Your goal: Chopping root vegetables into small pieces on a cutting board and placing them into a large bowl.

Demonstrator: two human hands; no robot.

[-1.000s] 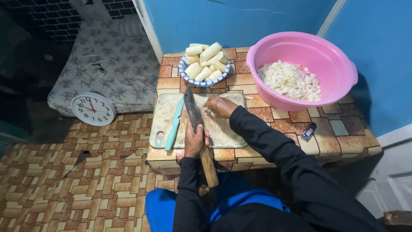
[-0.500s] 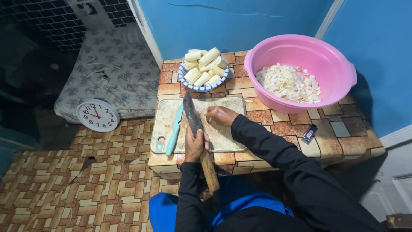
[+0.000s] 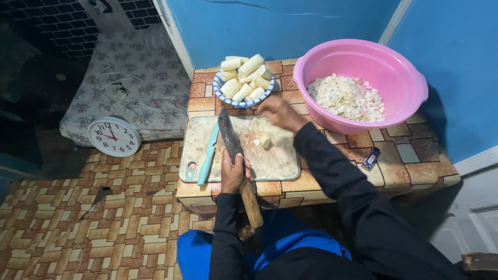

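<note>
My left hand [image 3: 232, 172] grips the wooden handle of a big dark cleaver [image 3: 230, 134], whose blade lies flat over the pale cutting board [image 3: 275, 161]. My right hand [image 3: 279, 111] hovers over the board's far edge, close to the blue-rimmed bowl of peeled white root pieces [image 3: 245, 80]; whether it holds anything I cannot tell. One small pale chunk [image 3: 265, 141] lies on the board. A teal-handled knife [image 3: 208, 156] rests along the board's left side.
A pink basin [image 3: 399, 78] with chopped white pieces stands at the table's far right. A small dark lighter [image 3: 371, 158] lies on the tiled tabletop. On the floor to the left sit a round wall clock [image 3: 113, 137] and a flowered mattress [image 3: 129, 83].
My right hand has lifted from the board and moved away toward the bowl of peeled pieces. The cleaver stays in my left hand over the board.
</note>
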